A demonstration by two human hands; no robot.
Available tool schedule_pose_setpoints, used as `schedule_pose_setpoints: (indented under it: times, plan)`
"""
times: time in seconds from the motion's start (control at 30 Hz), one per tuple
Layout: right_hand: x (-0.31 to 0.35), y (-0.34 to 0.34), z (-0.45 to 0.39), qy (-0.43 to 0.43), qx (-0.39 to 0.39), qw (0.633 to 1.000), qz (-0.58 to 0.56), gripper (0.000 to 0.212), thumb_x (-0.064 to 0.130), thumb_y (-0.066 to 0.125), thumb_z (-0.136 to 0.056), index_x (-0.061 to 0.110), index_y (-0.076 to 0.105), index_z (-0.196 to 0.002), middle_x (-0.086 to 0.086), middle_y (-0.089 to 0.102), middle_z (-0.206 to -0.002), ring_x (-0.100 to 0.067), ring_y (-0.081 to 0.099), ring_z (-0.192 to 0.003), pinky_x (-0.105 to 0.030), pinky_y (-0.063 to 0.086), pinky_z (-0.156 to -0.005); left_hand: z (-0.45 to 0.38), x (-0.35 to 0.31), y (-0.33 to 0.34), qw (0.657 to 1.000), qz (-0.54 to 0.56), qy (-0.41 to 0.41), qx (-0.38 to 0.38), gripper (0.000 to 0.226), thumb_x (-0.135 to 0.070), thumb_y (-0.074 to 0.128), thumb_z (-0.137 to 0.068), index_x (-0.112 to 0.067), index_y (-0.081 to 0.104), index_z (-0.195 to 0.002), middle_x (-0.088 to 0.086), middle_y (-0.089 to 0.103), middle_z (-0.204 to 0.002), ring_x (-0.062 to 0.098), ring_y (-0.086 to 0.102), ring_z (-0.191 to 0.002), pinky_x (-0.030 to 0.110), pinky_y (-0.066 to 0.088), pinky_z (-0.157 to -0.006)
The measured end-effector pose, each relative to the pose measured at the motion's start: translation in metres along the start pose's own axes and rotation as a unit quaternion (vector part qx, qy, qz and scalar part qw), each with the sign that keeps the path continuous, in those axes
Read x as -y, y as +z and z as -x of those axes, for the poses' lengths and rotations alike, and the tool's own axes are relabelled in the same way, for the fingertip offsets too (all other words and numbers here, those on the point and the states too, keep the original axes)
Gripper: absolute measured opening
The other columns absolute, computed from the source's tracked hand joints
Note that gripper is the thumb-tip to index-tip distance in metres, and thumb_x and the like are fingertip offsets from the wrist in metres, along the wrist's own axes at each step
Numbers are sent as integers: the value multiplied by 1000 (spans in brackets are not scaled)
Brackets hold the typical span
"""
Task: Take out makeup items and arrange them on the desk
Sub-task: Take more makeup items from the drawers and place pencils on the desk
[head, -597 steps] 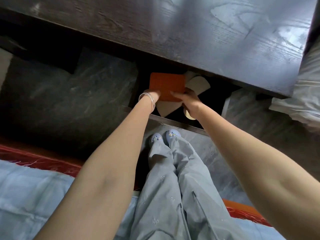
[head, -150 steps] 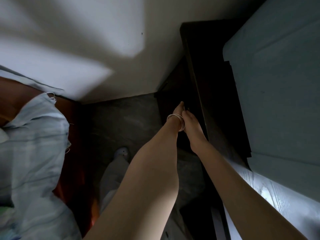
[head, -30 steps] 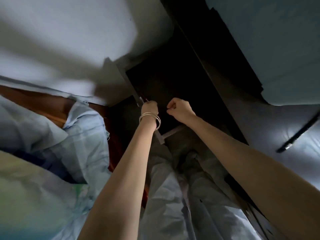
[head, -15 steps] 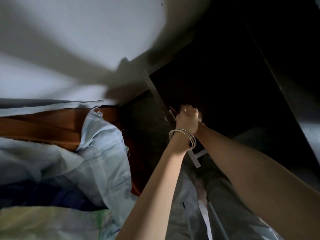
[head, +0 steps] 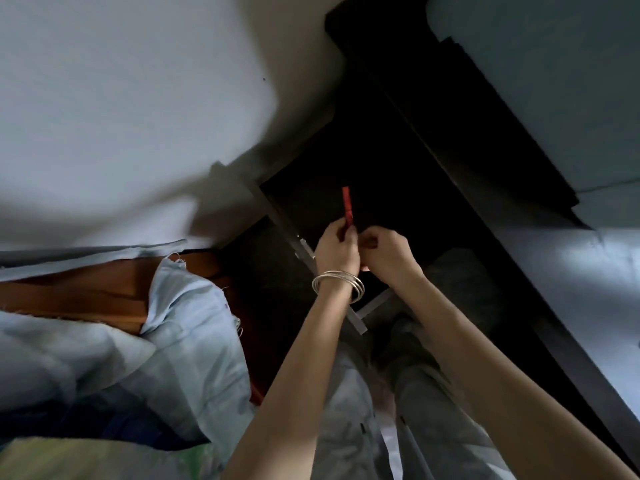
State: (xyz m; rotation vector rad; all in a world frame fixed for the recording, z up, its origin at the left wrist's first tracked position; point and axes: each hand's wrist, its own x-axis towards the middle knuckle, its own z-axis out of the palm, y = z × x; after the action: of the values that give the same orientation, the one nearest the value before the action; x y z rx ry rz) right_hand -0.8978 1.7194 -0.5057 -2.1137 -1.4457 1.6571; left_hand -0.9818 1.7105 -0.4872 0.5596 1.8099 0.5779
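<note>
Right, head cam, only view we've got, looking down past both forearms into a dark open drawer (head: 346,188). Left hand (head: 337,249), fingers curled tight, pinching a slim red stick-shaped item (head: 347,209), prob a makeup stick but too small to say which kind. It pokes upright out of the fist, upper end over the black drawer interior. Silver bangles (head: 339,284) stacked on the left wrist. Right hand (head: 388,252) right beside the left, touching it, fingers curled in; whether it holds anything, can't tell, palm side hidden. Both hands sit over the drawer's near left corner, above the pale drawer rail (head: 301,247). Drawer contents: too dark to make out. Desk (head: 571,271), dark wood w/ a pale sheen, runs down the right side; the red item is well apart from it, not on the top. Pale blue bedding (head: 187,341) bunched at left over an orange-brown wooden frame (head: 86,292). Light grey trousers (head: 349,427) at bottom centre, white wall (head: 121,98) top left.
</note>
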Motion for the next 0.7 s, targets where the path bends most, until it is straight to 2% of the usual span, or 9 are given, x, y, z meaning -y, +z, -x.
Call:
schedule_pose_setpoints:
  times: [0.13,0.23,0.47,0.57,0.7]
  plan:
    - [-8,-40,40,-37,-13,996,-75,7,10,62,-84,15,58,-81,-1,63,-70,-13,61,-60,-24,54,-58,39,-15,14,997,35,65,21,26,-4,57,-86,-9,67,-109,7,67,-107,24,63,-104,43,49,-95]
    - [-26,-70,68,-38,-22,993,-112,7,10,64,-84,14,58,-81,-4,66,-72,-14,64,-61,-24,57,-60,68,-24,34,994,26,87,60,25,-4,60,-84,-9,69,-107,6,69,-104,21,63,-103,39,49,-96]
    - [-102,-144,136,39,-54,974,-216,11,8,61,-86,13,62,-77,-6,67,-72,-16,64,-63,-29,56,-64,136,-30,120,974,-66,99,190,26,-7,66,-80,-9,71,-106,10,71,-102,21,66,-99,34,52,-91]
    - [-138,-175,153,70,-80,964,-243,10,12,61,-88,10,63,-78,-8,67,-74,-18,64,-64,-27,55,-63,159,-27,162,970,-76,87,216,24,-7,68,-78,-10,71,-101,10,72,-98,21,66,-90,40,54,-89]
    - [-171,-215,153,94,-123,962,-226,11,14,60,-88,8,62,-80,-9,66,-74,-17,62,-62,-25,53,-59,170,-29,214,967,-72,85,231,26,0,65,-79,-10,70,-102,12,71,-101,25,67,-96,43,53,-90]
